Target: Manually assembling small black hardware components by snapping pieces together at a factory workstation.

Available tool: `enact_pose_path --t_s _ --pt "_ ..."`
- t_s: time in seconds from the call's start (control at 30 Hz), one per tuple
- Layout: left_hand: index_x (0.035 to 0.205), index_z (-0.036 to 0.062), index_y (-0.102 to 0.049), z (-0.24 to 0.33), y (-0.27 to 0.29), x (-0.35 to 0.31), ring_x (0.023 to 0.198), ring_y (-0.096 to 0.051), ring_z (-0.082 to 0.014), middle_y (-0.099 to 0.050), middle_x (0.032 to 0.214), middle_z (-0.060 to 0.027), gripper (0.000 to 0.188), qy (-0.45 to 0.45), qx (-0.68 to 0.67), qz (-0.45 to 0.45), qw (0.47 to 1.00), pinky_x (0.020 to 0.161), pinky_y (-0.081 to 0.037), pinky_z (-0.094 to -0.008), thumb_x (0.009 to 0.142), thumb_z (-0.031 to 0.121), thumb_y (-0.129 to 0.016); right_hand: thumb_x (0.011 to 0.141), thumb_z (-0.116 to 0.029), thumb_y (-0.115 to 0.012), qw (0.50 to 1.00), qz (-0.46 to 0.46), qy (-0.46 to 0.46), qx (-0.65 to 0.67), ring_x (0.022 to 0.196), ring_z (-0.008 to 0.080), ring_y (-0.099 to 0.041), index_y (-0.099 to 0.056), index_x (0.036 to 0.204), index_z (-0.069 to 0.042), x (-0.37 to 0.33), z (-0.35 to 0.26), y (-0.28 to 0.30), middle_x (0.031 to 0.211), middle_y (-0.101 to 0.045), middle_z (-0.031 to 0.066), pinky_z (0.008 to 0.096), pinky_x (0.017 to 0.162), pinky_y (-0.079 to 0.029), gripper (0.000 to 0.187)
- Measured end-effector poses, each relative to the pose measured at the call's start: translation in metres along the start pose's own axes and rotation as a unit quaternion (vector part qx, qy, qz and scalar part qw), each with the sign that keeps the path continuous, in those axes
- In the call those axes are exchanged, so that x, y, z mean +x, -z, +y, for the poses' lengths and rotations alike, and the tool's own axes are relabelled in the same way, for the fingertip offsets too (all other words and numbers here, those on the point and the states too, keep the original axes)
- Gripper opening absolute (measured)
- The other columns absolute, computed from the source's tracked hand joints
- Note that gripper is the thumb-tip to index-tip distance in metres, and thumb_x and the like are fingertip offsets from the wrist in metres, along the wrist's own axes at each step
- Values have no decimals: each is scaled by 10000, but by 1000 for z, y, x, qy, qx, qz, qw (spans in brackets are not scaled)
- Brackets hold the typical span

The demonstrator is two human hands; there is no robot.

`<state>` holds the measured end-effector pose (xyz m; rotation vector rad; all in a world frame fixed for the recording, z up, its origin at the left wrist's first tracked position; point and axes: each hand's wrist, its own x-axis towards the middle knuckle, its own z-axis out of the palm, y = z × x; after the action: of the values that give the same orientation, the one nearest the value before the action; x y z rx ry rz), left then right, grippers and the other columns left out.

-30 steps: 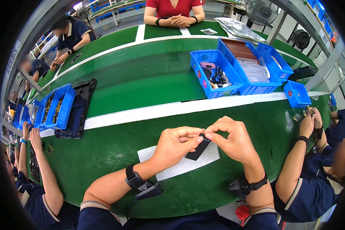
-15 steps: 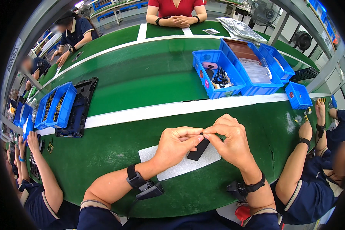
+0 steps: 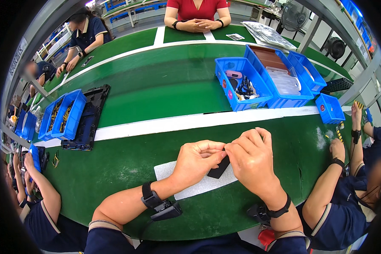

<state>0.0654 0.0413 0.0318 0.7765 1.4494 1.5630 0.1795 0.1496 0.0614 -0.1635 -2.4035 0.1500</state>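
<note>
Two bare hands meet at five o'clock: your left hand (image 3: 197,163) has its grip pinching the flat black rectangular block (image 3: 219,169) over the thin white sheet (image 3: 190,191). Your right hand (image 3: 254,163) curls beside it; whether its grip holds anything, I cannot tell.
</note>
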Motion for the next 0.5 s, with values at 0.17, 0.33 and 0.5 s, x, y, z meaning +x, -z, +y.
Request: enact_pose_path --t_s 0.17,0.33,0.5 --pt "993 -5 -624 0 -1 -1 746 -614 -83 -653 872 -54 213 -6 -5 2 1000 590 -509 -208 811 106 -635 619 -77 -600 993 -1 39 -108 733 190 -504 -584 686 -51 0 -6 -2 654 -485 16 462 835 -365 74" --pt "1005 -5 -619 -2 0 0 760 -615 -85 -652 880 -55 221 -7 2 6 1000 585 -512 -209 808 94 -632 628 -83 -606 996 3 31 -83 737 194 -510 -589 687 -61 0 -4 -5 665 -509 17 439 811 -371 65" --pt "1022 -18 -595 -2 3 2 759 -598 -73 -641 894 -74 249 20 3 8 1000 566 -510 -200 802 87 -643 681 -54 -656 995 -14 -56 78 724 200 -532 -641 767 -50 -1 15 7 692 -595 30 342 692 -369 87"
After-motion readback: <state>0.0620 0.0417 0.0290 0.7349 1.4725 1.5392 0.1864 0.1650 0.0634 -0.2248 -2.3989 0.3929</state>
